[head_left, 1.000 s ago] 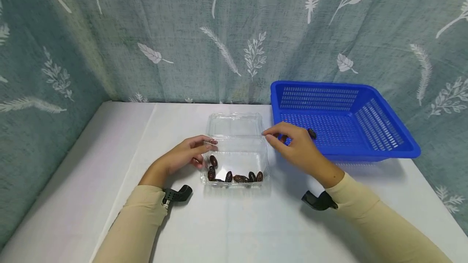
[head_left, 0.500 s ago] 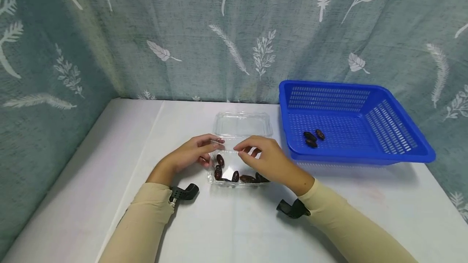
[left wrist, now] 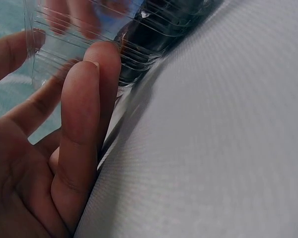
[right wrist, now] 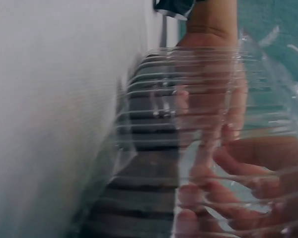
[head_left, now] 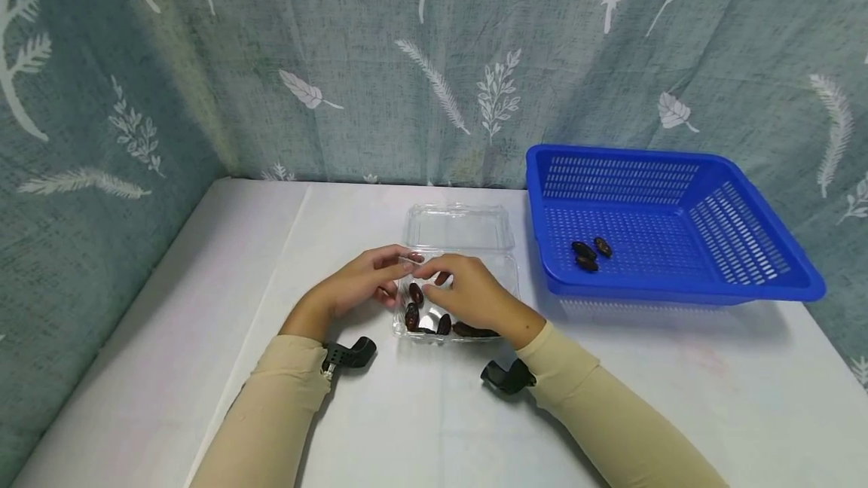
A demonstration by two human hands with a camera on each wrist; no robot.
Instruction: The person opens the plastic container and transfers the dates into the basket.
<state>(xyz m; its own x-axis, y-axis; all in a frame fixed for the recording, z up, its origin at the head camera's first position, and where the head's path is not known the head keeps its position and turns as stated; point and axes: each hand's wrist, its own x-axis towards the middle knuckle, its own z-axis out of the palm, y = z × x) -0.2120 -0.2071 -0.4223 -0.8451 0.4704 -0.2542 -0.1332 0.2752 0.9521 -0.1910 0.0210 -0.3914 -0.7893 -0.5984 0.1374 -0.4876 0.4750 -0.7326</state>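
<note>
- Right hand (head_left: 468,294) dips over the clear plastic box (head_left: 510,271), fingers curled, thumb near the index tip; whether a date is pinched there, I can't tell. Looks like the setting-down stage of filling the box!
- Next move, I'd judge, calls for lowering close to the floor, a clean release and a lift clear of the wall.
- Left hand (head_left: 359,283) at the box's left side, fingers loosely spread and touching the plastic, apparently steadying it.
- Inside, dates (head_left: 416,294): dark brown, glossy, oblong, wrinkled, lined along the near wall and up the left.
- Behind, the lid (head_left: 459,227) lies folded back.
- Farther right, three more dates (head_left: 603,247) sit bunched in the blue basket (head_left: 678,291).
</note>
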